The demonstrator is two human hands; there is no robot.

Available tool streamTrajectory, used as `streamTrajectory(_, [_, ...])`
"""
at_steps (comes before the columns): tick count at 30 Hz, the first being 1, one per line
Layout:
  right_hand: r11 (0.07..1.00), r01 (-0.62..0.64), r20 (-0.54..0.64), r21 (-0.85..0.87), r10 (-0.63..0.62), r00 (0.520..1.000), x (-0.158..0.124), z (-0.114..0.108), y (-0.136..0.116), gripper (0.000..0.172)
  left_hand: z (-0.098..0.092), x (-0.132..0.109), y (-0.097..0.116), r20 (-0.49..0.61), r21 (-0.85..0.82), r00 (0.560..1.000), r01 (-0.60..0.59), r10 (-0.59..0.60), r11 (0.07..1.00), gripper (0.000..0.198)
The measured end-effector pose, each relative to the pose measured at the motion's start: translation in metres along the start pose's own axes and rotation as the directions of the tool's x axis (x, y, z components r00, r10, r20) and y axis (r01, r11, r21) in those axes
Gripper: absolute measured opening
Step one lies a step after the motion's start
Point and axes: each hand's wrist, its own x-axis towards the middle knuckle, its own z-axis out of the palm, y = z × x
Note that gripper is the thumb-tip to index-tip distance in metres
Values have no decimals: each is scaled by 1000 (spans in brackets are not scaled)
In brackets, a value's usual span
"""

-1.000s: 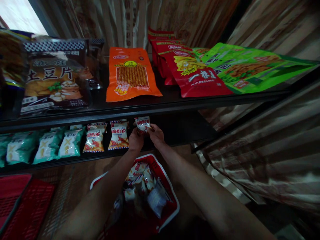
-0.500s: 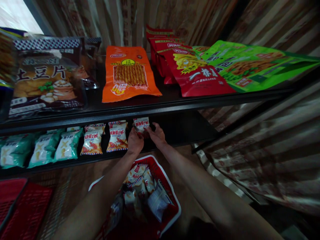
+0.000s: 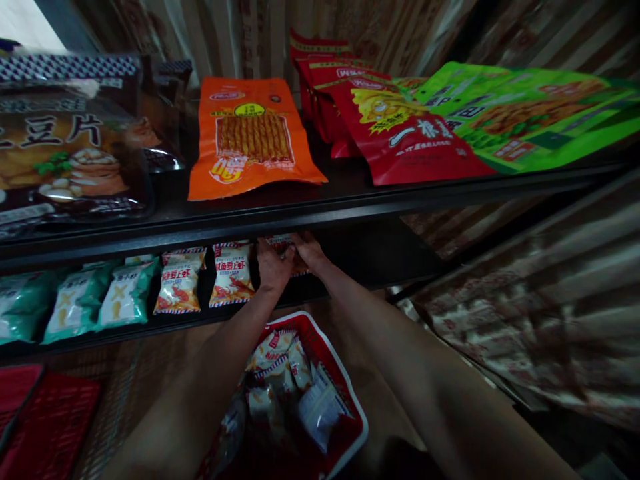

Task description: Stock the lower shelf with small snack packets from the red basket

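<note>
On the lower black shelf, my left hand and my right hand hold a small orange-and-white snack bag between them. My fingers are curled on its two sides and cover most of its front. Just left of my left hand stands a matching snack bag, with another snack bag beyond it. Below my forearms is a red basket with a white rim. Several small snack bags lie inside it, partly hidden by my left arm.
Teal snack bags line the lower shelf's left part. The upper shelf's edge is close above my hands. It carries an orange packet, red packets, green packets and brown potato packets. Another red basket stands lower left.
Both hands have moved slightly up and deeper onto the lower shelf with the snack bag. More of the bag is now covered by my fingers. The view has shifted a little.
</note>
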Motion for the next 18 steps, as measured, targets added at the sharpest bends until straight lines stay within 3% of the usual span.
streamTrajectory(4, [999, -54, 47, 10, 53, 998, 6, 4, 2, 43, 3, 9, 0, 26, 1, 999, 30, -30, 1000, 74])
streamTrajectory(18, [996, 42, 84, -76, -35, 996, 9, 8, 1, 41, 2, 13, -3, 52, 60, 995, 77, -81, 995, 60])
